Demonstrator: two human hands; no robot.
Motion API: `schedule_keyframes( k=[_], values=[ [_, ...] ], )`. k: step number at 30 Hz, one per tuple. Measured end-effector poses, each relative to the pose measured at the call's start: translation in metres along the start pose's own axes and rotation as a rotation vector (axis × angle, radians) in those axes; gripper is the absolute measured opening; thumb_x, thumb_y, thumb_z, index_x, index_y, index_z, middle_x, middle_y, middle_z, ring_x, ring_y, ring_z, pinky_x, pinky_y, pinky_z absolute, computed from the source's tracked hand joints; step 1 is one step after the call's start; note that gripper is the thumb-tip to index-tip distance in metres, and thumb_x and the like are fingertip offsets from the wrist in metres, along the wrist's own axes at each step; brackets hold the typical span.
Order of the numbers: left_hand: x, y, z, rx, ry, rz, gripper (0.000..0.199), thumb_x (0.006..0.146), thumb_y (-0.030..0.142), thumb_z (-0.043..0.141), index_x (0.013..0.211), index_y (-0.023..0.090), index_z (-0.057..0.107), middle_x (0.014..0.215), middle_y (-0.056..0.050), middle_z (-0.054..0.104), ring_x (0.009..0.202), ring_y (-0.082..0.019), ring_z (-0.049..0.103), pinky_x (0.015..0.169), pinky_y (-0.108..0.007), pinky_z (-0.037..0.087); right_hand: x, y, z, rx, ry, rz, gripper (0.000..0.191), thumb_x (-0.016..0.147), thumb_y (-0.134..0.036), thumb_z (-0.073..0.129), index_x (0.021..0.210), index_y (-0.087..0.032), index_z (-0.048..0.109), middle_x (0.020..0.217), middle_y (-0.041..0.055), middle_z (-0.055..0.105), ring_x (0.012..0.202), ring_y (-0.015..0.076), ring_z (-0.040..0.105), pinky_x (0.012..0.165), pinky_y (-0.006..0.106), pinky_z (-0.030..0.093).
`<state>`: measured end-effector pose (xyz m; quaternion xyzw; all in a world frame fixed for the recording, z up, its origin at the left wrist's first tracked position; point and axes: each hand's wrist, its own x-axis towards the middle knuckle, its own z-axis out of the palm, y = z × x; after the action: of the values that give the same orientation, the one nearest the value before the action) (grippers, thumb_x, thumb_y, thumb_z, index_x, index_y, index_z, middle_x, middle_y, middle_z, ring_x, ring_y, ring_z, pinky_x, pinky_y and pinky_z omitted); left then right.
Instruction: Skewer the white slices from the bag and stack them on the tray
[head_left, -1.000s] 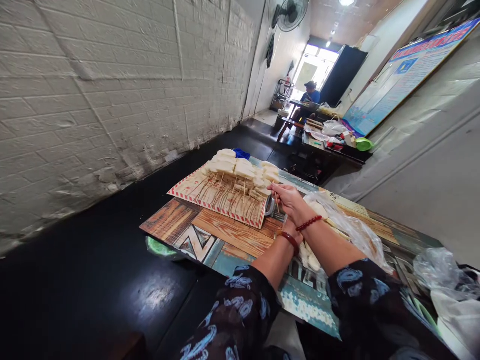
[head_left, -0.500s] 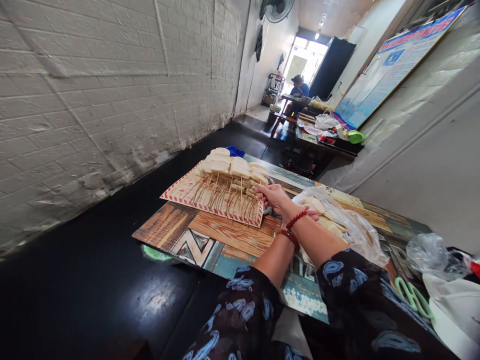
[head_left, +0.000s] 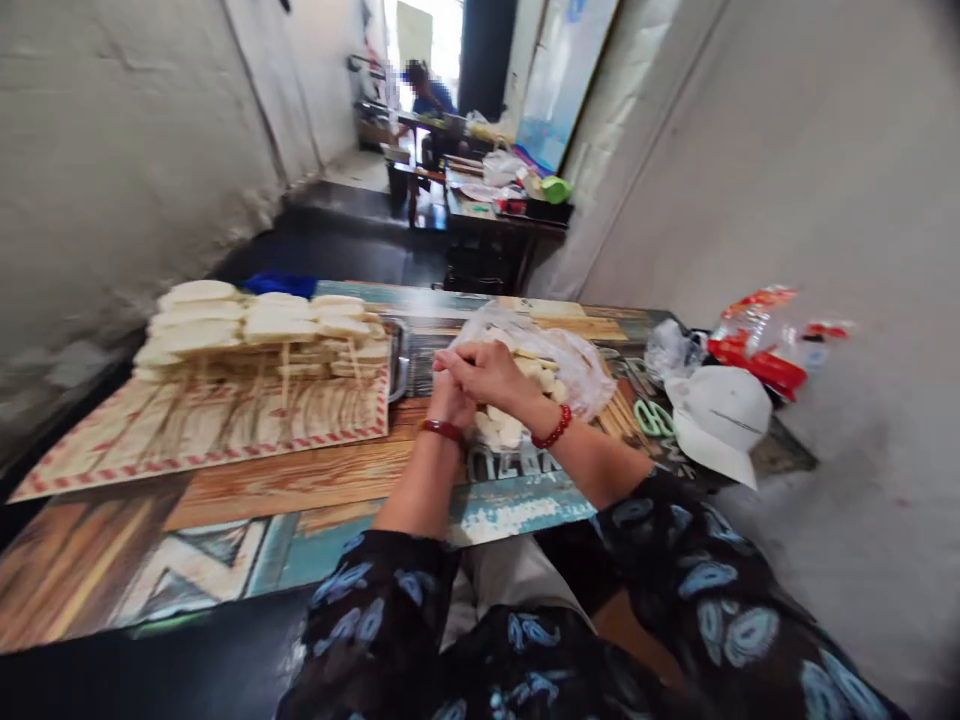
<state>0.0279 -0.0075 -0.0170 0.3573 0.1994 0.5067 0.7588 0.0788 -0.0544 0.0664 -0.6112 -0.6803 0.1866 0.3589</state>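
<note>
My right hand is closed, its fingers curled together over my left hand. The left hand is closed too, partly hidden behind the right. Whatever lies between their fingers, if anything, cannot be made out. Both hands are held above the table at the left side of a clear plastic bag with pale slices in it. To the left, flat pale slices on thin sticks are stacked in rows on a tray with a red-and-white striped edge. The sticks point toward me.
The patterned wooden tabletop spans the front. At right lie green-handled scissors, a white cap, crumpled plastic and a red-and-clear package. A blue cloth is behind the stack. A person sits at a far table.
My hands have left the right edge of the skewer tray and moved right, coming together beside the plastic bag. The camera view has turned right, bringing the whole cap into sight.
</note>
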Motion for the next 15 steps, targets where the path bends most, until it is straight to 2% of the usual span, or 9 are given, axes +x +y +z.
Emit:
schedule_keyframes(
  k=[2,4,8,11,15],
  values=[
    [0.003,-0.001,0.001,0.015,-0.012,-0.074,0.019,0.087,0.032,0.064,0.084,0.013,0.064,0.065,0.000,0.060,0.060,-0.010,0.057,0.057,-0.021,0.048,-0.017,0.016,-0.005,0.117,0.052,0.012,0.035,0.096,-0.027,0.055,0.066,-0.015,0.071,0.064,-0.0009,0.066,0.063,0.0095,0.060,0.063,0.020,0.042],
    [0.002,0.003,0.001,0.098,-0.034,-0.129,0.022,0.079,0.032,0.071,0.092,0.015,0.067,0.077,-0.003,0.069,0.065,-0.013,0.062,0.056,-0.022,0.049,-0.034,0.033,-0.009,0.249,0.089,0.050,0.037,0.096,-0.028,0.054,0.064,-0.014,0.068,0.061,-0.0013,0.063,0.056,0.0082,0.055,0.058,0.020,0.042],
    [-0.006,0.006,0.011,0.258,-0.084,-0.148,0.035,0.073,0.040,0.078,0.097,0.016,0.069,0.092,-0.007,0.074,0.072,-0.015,0.068,0.062,-0.024,0.052,-0.063,0.064,-0.029,0.443,0.135,0.096,0.030,0.093,-0.037,0.056,0.083,-0.015,0.074,0.063,-0.0022,0.062,0.048,0.0069,0.049,0.050,0.020,0.039],
    [-0.013,0.001,0.019,0.353,-0.119,-0.144,0.041,0.071,0.043,0.080,0.099,0.015,0.069,0.096,-0.008,0.075,0.077,-0.015,0.070,0.073,-0.028,0.055,-0.080,0.091,-0.063,0.413,0.248,0.118,0.034,0.090,-0.044,0.057,0.092,-0.016,0.076,0.065,-0.0010,0.064,0.051,0.0084,0.051,0.050,0.020,0.040],
    [-0.019,-0.001,0.023,0.407,-0.106,-0.156,0.044,0.070,0.044,0.081,0.100,0.014,0.070,0.097,-0.009,0.075,0.077,-0.017,0.071,0.076,-0.032,0.057,-0.101,0.146,-0.116,0.200,0.502,0.246,0.037,0.087,-0.045,0.057,0.093,-0.015,0.077,0.068,0.0019,0.068,0.057,0.0132,0.058,0.053,0.023,0.042]
  ],
)
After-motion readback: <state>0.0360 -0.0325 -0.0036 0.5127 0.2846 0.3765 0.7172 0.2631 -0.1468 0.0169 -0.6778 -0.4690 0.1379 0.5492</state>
